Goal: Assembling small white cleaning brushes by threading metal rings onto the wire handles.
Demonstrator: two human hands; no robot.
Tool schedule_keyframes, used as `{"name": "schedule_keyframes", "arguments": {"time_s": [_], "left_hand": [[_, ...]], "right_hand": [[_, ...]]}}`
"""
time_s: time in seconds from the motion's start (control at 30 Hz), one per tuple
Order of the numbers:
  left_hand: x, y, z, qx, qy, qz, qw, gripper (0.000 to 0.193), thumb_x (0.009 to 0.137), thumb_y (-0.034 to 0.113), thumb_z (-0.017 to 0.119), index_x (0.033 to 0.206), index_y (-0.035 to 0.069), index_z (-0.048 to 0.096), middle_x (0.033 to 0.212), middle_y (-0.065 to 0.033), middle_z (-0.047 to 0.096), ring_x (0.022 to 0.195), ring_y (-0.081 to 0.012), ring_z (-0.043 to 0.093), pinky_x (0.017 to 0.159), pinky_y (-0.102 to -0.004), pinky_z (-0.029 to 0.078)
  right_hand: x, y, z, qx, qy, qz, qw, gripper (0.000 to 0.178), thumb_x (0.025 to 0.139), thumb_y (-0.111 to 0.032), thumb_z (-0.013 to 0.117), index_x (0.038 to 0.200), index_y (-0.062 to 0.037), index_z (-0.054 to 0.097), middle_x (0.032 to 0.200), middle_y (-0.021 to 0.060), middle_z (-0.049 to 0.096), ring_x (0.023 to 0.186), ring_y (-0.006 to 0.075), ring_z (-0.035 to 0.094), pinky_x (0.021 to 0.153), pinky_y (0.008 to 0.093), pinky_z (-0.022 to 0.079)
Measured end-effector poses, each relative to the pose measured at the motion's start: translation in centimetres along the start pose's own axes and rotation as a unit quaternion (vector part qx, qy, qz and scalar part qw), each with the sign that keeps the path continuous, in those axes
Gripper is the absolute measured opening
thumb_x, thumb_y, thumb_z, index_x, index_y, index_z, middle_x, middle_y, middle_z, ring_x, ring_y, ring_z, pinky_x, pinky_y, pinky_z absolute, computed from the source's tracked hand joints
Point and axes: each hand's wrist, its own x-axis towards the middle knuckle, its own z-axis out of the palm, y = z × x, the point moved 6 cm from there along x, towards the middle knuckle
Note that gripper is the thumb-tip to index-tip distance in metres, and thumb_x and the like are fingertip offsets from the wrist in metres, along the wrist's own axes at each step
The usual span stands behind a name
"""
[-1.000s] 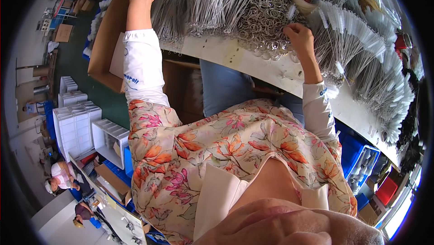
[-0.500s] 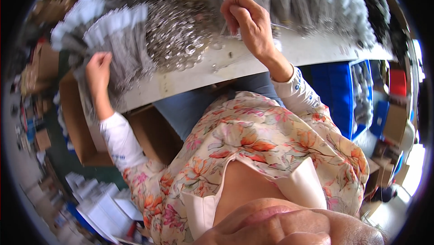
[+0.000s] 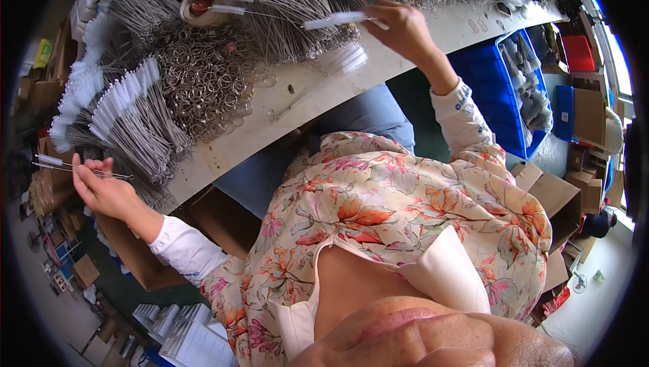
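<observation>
My left hand (image 3: 105, 190) is past the table's left edge, its fingers closed on thin wire brushes (image 3: 53, 162) with narrow white bristle heads pointing left. Over the table's front right part, my right hand (image 3: 405, 32) pinches a long white-bristled brush (image 3: 336, 20); its fingertips are partly hidden. Below that hand lie a few loose brushes (image 3: 350, 58), their wire stems running left toward small loops. A bundle of wire brushes (image 3: 135, 117) lies at the table's left end, nearest my left hand. Beside it is a heap of metal rings (image 3: 206, 79).
More brush bundles (image 3: 291, 8) line the back of the white table (image 3: 243, 133). A tape roll (image 3: 197, 10) stands behind the rings. Cardboard boxes (image 3: 135, 259) sit below left, and a blue crate (image 3: 497, 103) with grey bagged items is at the right.
My left hand has moved off the bundle, leftward and nearer me, and brushes now show in it. My right hand has swung right and turned, its white brush pointing left. The view has shifted.
</observation>
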Motion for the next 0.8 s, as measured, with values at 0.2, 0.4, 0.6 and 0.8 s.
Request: {"name": "schedule_keyframes", "arguments": {"time_s": [0.2,0.4,0.6,0.8], "left_hand": [[-4.5,-1.6,1.2,-0.061,-0.113,-0.119,0.985,0.034,0.094,0.017,0.046,0.118,-0.008,0.046,0.072,-0.0007,0.043,0.051,-0.0031,0.032,0.040,-0.0154,0.024],[-6.8,-1.1,0.0,-0.050,-0.129,-0.130,0.982,0.035,0.094,0.019,0.047,0.112,-0.011,0.049,0.071,-0.0003,0.043,0.052,-0.0028,0.032,0.041,-0.0157,0.024],[-9.4,-1.8,3.7,-0.097,-0.186,-0.181,0.961,0.031,0.094,0.019,0.047,0.108,-0.007,0.054,0.070,0.0009,0.041,0.053,-0.0026,0.030,0.040,-0.0157,0.022],[-11.2,-2.2,6.6,-0.113,-0.225,-0.195,0.948,0.029,0.094,0.019,0.047,0.106,-0.006,0.056,0.071,0.0003,0.044,0.053,-0.0024,0.031,0.040,-0.0157,0.022]], "right_hand": [[0.6,0.6,2.9,-0.042,-0.024,-0.013,0.999,0.013,0.077,-0.023,0.064,0.087,-0.0163,0.069,0.080,0.0001,0.063,0.071,0.0215,0.061,0.057,0.0344,0.049],[1.5,1.9,-1.0,0.364,0.057,0.190,0.910,0.013,0.072,-0.012,0.074,0.082,-0.0045,0.069,0.061,-0.0035,0.058,0.051,0.0013,0.045,0.045,0.0169,0.033],[2.0,-1.0,0.3,0.811,-0.073,0.206,0.543,0.013,0.079,-0.012,0.068,0.086,-0.0017,0.067,0.066,-0.0017,0.060,0.045,0.0012,0.036,0.040,0.0162,0.027],[1.1,-2.2,2.4,0.783,-0.078,0.275,0.553,0.010,0.078,-0.010,0.068,0.085,-0.0020,0.067,0.059,-0.0048,0.049,0.044,0.0007,0.030,0.038,0.0154,0.022]]}}
